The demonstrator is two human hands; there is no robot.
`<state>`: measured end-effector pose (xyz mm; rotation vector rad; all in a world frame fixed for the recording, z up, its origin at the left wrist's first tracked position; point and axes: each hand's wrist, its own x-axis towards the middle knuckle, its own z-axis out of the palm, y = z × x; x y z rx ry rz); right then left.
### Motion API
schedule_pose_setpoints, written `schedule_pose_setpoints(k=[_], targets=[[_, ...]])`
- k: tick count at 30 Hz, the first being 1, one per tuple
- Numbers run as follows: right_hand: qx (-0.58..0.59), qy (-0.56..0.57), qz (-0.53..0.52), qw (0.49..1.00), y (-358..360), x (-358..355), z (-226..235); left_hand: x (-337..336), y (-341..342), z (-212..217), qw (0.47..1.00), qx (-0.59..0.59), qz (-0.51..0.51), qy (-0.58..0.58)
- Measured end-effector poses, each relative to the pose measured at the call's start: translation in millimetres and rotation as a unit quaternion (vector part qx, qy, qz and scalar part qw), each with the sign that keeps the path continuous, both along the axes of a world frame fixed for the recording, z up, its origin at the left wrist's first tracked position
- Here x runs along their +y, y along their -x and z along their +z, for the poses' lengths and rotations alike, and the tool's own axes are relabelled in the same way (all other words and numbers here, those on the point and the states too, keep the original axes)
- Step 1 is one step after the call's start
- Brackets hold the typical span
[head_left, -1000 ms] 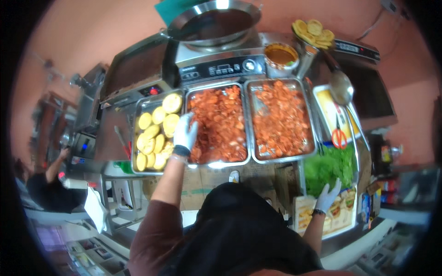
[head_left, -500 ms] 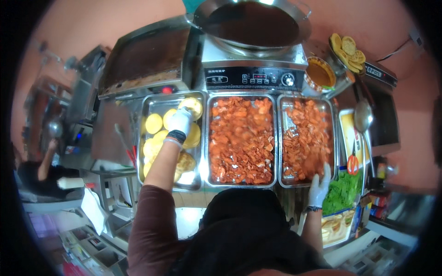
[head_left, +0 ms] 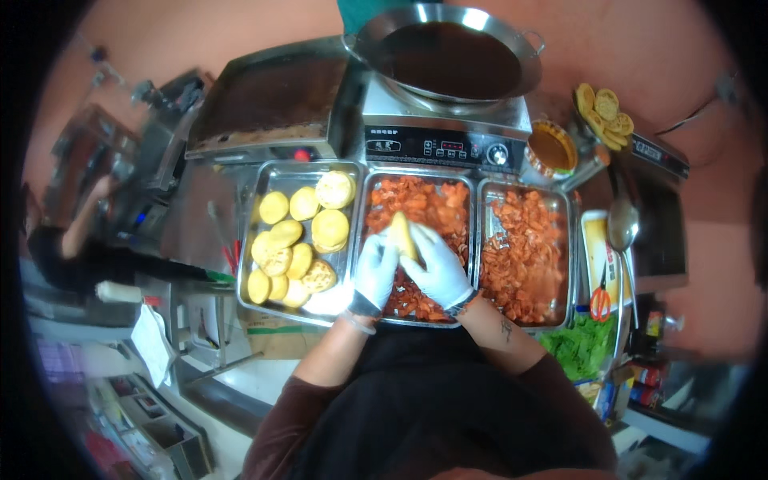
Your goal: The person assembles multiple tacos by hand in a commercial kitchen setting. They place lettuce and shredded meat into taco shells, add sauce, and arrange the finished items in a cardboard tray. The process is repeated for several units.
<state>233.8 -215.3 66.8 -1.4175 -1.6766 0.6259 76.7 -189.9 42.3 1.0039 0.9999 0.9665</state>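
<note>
Your left hand [head_left: 376, 270] and right hand [head_left: 438, 272], both gloved, grasp yellow bun [head_left: 402, 234] from either side. Bun tilted up on edge, over middle tray [head_left: 416, 322] of red-orange food [head_left: 420, 196]. From bun: left tray [head_left: 342, 270] with more buns [head_left: 330, 229] at 9 o'clock, right tray [head_left: 570, 248] at 3, wide pan [head_left: 530, 76] at 12, leafy greens [head_left: 582, 346] at 4.
</note>
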Motion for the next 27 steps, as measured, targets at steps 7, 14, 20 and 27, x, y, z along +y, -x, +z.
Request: schedule_pose_setpoints(k=[7,14,20,27], targets=[[0.158,0.098,-0.029,0.982,-30,-22,-5,-30,-22,20,0.987,0.122,-0.012,-0.107],[0.380,0.203,-0.120,0.895,-66,-25,-23,-7,-23,32,0.992,0.009,-0.073,-0.103],[0.378,0.182,-0.092,0.903,-49,-27,-46,-2,-61,14,0.849,-0.447,-0.082,0.271],[-0.100,-0.126,0.025,0.987,-101,-30,3,-7,-87,22,0.774,-0.524,-0.174,0.310]])
